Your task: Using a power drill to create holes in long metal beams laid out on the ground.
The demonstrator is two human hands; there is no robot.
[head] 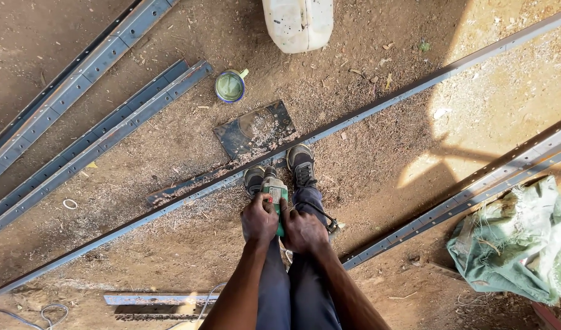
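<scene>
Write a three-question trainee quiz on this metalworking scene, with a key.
1. True or false: both hands, the left hand and the right hand, grip the green power tool.
2. Which lies nearest the green mug? A) the dark flat plate B) the green sack C) the white ring
3. Fill in: both shoes stand at the long perforated metal ____ that crosses the dirt ground.

Key: 1 true; 2 A; 3 rail.
</scene>
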